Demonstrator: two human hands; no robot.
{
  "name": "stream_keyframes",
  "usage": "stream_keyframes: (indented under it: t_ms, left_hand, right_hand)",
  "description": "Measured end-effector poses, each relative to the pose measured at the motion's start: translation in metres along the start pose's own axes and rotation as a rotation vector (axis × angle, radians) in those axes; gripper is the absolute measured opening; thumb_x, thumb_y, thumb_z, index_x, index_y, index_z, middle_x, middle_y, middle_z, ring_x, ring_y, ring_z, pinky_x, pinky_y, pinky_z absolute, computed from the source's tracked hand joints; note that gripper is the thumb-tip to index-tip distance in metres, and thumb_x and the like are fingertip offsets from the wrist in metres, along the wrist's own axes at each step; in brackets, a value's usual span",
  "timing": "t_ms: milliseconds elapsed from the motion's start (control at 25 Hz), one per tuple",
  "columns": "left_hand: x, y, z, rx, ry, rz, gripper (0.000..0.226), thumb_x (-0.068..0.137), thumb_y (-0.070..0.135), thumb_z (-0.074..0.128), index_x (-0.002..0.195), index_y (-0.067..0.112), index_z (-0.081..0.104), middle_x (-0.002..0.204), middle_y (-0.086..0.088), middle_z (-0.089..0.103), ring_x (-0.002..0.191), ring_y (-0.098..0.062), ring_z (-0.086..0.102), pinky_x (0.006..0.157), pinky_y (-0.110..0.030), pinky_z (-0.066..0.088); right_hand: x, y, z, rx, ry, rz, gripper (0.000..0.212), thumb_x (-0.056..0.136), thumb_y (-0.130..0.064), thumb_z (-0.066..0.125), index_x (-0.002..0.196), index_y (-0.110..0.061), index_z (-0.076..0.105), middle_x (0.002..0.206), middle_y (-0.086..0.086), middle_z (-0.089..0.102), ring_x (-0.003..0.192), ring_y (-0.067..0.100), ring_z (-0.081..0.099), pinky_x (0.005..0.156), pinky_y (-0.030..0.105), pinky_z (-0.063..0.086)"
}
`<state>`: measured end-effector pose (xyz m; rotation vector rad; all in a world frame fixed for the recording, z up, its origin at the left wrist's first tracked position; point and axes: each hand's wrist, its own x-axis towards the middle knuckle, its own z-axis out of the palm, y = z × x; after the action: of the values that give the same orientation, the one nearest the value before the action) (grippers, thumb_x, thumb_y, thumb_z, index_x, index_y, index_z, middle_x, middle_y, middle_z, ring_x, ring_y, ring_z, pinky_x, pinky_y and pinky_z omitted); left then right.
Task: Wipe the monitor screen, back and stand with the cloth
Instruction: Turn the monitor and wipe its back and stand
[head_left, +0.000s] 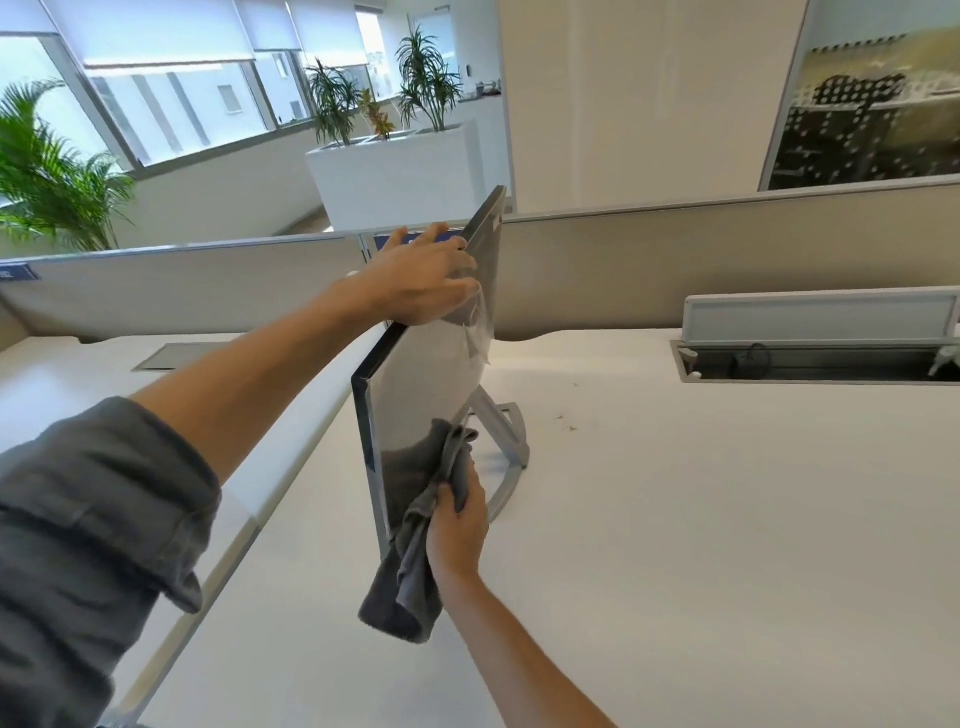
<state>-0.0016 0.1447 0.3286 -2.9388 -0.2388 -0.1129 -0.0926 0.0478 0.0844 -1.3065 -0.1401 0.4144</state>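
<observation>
A grey sleeve (98, 519), rolled up with a buttoned cuff.

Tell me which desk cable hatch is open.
The right-hand cable hatch: its lid is raised, cables showing. The flat grey hatch left of the silver monitor is shut flush.
</observation>
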Motion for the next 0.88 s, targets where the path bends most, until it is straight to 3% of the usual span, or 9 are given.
stream_keyframes:
  t_ms: [80, 200, 280, 360, 480, 600, 680, 800, 880]
  left_hand:
    - [0.002, -0.004, 0.001, -0.020, 0.015, 0.000, 0.046, 0.096, 0.038, 0.032, 0.133, 0.018, 0.052, 0.152, -0.002, 0.035, 0.144, -0.020, 0.016, 0.115, -0.053, 0.005]
    - [0.007, -0.008, 0.002, -0.066, 0.042, -0.014, 0.059, 0.088, 0.039, 0.024, 0.139, 0.016, 0.045, 0.152, -0.006, 0.036, 0.143, -0.020, 0.023, 0.118, -0.051, 0.007]
    - [0.011, -0.009, 0.002, -0.074, 0.061, -0.026, 0.059, 0.087, 0.036, 0.022, 0.136, 0.015, 0.047, 0.150, -0.008, 0.039, 0.140, -0.021, 0.028, 0.117, -0.049, 0.010]
    - [0.014, -0.011, 0.001, -0.090, 0.063, -0.037, 0.061, 0.086, 0.035, 0.020, 0.138, 0.015, 0.045, 0.150, -0.008, 0.039, 0.140, -0.021, 0.028, 0.117, -0.048, 0.011]
    - [0.011, -0.013, 0.004, -0.185, 0.082, -0.070, 0.065, 0.085, 0.033, 0.017, 0.145, 0.018, 0.038, 0.148, -0.011, 0.040, 0.135, -0.026, 0.032, 0.114, -0.047, 0.016]
    - [0.015, -0.016, 0.006, -0.216, 0.082, -0.065, 0.065, 0.085, 0.032, 0.018, 0.146, 0.021, 0.036, 0.147, -0.011, 0.040, 0.134, -0.027, 0.033, 0.113, -0.049, 0.017]
    - [0.021, -0.016, 0.005, -0.222, 0.048, -0.051, 0.061, 0.085, 0.030, 0.019, 0.139, 0.021, 0.045, 0.147, -0.007, 0.040, 0.137, -0.024, 0.030, 0.114, -0.048, 0.015]
    - [0.033, -0.020, 0.004, -0.235, 0.048, -0.079, 0.047, 0.083, 0.029, 0.020, 0.106, 0.014, 0.058, 0.124, -0.007, 0.053, 0.122, -0.029, 0.043, 0.106, -0.043, 0.023]
    - [0.036, -0.022, 0.004, -0.217, 0.050, -0.075, 0.048, 0.083, 0.030, 0.020, 0.106, 0.013, 0.059, 0.128, -0.008, 0.053, 0.125, -0.029, 0.042, 0.107, -0.044, 0.021]
  right_hand:
    - [0.016, -0.028, -0.005, 0.019, 0.041, -0.048, 0.037, 0.101, -0.014, 0.042, 0.125, -0.042, 0.042, 0.119, -0.019, 0.057, 0.111, -0.006, 0.054, 0.104, 0.024, 0.044]
    - [0.038, -0.086, -0.001, 0.017, 0.042, -0.337, 0.035, 0.102, -0.020, 0.044, 0.132, -0.038, 0.043, 0.126, -0.024, 0.051, 0.114, -0.018, 0.045, 0.098, 0.003, 0.035]
    - [0.050, -0.107, 0.011, -0.047, -0.027, -0.524, 0.043, 0.099, -0.024, 0.044, 0.142, -0.030, 0.040, 0.143, -0.012, 0.044, 0.130, -0.003, 0.039, 0.108, 0.011, 0.031]
    - [0.065, -0.109, 0.017, -0.143, -0.027, -0.573, 0.050, 0.096, -0.030, 0.041, 0.146, -0.028, 0.037, 0.150, -0.007, 0.037, 0.135, 0.005, 0.034, 0.111, 0.017, 0.026]
    - [0.115, -0.103, 0.010, -0.274, -0.016, -0.405, 0.046, 0.098, -0.025, 0.044, 0.144, -0.024, 0.042, 0.147, -0.001, 0.042, 0.131, 0.016, 0.040, 0.107, 0.021, 0.029]
    - [0.153, -0.115, -0.008, -0.245, -0.030, -0.206, 0.037, 0.100, -0.024, 0.046, 0.137, -0.025, 0.051, 0.128, 0.002, 0.057, 0.118, 0.022, 0.054, 0.106, 0.038, 0.043]
    - [0.157, -0.132, -0.007, -0.166, -0.007, -0.294, 0.036, 0.100, -0.029, 0.047, 0.134, -0.022, 0.052, 0.124, 0.001, 0.057, 0.114, 0.018, 0.055, 0.103, 0.038, 0.046]
    - [0.152, -0.150, 0.018, -0.140, -0.081, -0.515, 0.046, 0.096, -0.043, 0.045, 0.140, -0.027, 0.043, 0.137, 0.000, 0.045, 0.126, 0.016, 0.045, 0.107, 0.034, 0.038]
    - [0.159, -0.142, 0.031, -0.190, -0.055, -0.507, 0.053, 0.095, -0.050, 0.040, 0.144, -0.030, 0.036, 0.145, 0.000, 0.039, 0.132, 0.018, 0.037, 0.111, 0.038, 0.034]
